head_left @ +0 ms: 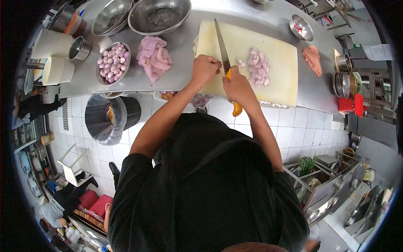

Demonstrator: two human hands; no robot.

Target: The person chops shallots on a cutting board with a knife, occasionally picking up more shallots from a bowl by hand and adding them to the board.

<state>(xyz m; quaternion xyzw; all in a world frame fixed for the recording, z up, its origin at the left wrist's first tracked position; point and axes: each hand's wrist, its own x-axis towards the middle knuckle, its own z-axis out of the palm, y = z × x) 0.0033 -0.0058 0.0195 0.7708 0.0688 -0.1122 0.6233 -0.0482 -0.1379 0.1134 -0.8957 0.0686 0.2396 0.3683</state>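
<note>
Right hand (239, 87): fingers are closing round a yellow-handled knife (222, 46), its blade pointing near the cutting board's (279, 84) far left corner. Left hand (205, 68): fingers are curling beside the blade; cannot tell whether holding anything. Cut shallots (258, 67): lying toward the board's right edge. Bowl (102, 80), whole shallots (113, 63): standing by the worktop's (180, 47) near edge.

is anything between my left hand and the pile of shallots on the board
Yes: the knife, its handle held in the right hand, stands between the left hand and the pile of shallots on the cutting board. A few loose pieces also lie just short of the pile.
</note>
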